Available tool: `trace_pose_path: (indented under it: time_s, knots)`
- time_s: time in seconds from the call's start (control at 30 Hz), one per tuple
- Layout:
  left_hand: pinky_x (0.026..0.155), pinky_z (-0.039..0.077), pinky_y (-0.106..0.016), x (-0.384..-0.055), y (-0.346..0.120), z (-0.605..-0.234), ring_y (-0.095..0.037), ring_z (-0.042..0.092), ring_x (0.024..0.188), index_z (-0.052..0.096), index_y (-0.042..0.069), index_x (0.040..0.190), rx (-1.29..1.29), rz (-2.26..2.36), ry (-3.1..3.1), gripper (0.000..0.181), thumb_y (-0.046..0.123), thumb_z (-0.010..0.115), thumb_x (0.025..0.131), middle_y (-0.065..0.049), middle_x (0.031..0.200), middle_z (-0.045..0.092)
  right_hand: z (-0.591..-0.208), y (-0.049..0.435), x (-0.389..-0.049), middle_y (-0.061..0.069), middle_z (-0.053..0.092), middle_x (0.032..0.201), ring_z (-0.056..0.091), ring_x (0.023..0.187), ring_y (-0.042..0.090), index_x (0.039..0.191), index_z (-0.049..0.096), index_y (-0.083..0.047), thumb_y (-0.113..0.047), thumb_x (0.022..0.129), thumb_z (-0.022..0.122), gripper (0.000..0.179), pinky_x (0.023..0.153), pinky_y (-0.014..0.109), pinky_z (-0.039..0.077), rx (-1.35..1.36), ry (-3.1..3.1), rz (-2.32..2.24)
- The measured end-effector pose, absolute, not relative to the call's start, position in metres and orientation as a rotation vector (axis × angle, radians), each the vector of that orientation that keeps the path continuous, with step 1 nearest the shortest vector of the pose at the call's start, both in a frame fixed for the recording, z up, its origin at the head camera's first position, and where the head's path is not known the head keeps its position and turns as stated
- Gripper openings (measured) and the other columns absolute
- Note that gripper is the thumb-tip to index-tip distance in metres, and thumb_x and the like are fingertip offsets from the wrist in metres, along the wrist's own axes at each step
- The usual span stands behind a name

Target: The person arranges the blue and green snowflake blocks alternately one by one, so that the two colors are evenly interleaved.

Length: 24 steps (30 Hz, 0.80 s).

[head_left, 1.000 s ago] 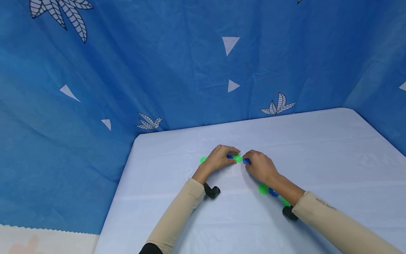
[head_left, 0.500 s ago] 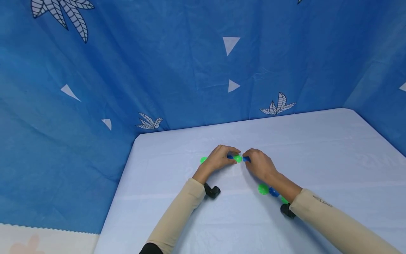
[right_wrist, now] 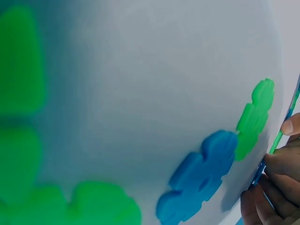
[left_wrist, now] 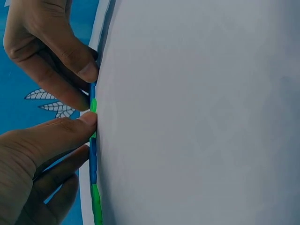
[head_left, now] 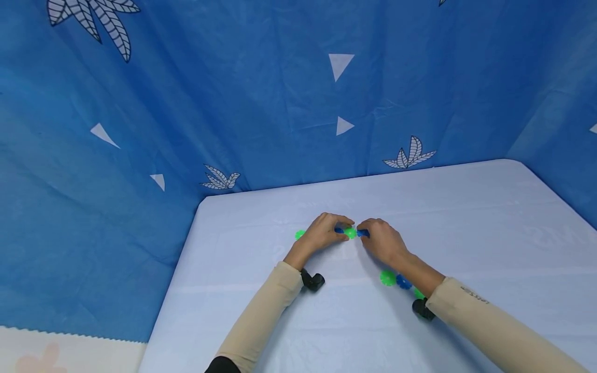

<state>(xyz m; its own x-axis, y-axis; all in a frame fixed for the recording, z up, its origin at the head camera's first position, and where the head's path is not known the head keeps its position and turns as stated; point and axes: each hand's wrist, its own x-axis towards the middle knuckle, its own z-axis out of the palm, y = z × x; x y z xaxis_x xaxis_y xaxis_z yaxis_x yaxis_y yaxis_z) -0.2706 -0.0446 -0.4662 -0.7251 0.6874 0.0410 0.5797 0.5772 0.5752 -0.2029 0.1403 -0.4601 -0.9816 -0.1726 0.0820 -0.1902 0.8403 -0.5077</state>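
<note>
My left hand (head_left: 321, 231) pinches a green flower-edged building disc (head_left: 350, 233) between thumb and fingers. That disc belongs to a row: a blue disc (left_wrist: 93, 161) and another green disc (left_wrist: 96, 204) follow it in the left wrist view. Opposite, my right hand (head_left: 383, 242) pinches a blue building disc (head_left: 363, 233) by its outer side. Its inner edge meets the green disc's edge, and both lie edge-on in the left wrist view. The fingers hide much of the blue disc.
Nearer the body, a loose green disc (head_left: 388, 278), a blue disc (head_left: 403, 282) and another green disc (head_left: 419, 293) lie by the right forearm. Black wrist cameras (head_left: 312, 281) sit under both sleeves. Blue patterned cloth (head_left: 298, 103) hangs behind the white table (head_left: 252, 223).
My right hand has risen slightly, tilting the blue disc flatter and level with the green one. My left hand stays in place.
</note>
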Motion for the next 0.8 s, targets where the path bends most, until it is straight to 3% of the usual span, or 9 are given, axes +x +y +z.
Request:
trace_pose_path:
  time_s: [0.47, 0.8]
  knots:
    - [0.098, 0.046, -0.026, -0.270, -0.044, -0.464, -0.014, 0.060, 0.116, 0.069, 0.010, 0.124, 1.070, 0.840, 2.623, 0.038, 0.013, 0.077, 0.087, -0.003, 0.122, 0.068, -0.460, 0.140, -0.202, 0.021, 0.063, 0.123, 0.058, 0.118, 0.038, 0.119, 0.068, 0.004, -0.002, 0.088, 0.068, 0.031, 0.091, 0.051, 0.051, 0.289, -3.002, 0.839]
    - [0.098, 0.045, -0.026, -0.268, -0.042, -0.462, -0.012, 0.061, 0.115, 0.068, 0.011, 0.125, 1.052, 0.818, 2.625, 0.040, 0.015, 0.076, 0.087, -0.001, 0.123, 0.068, -0.456, 0.151, -0.188, 0.021, 0.055, 0.135, 0.049, 0.128, 0.038, 0.127, 0.062, 0.004, -0.014, 0.089, 0.071, 0.043, 0.101, 0.054, 0.043, 0.373, -2.959, 0.814]
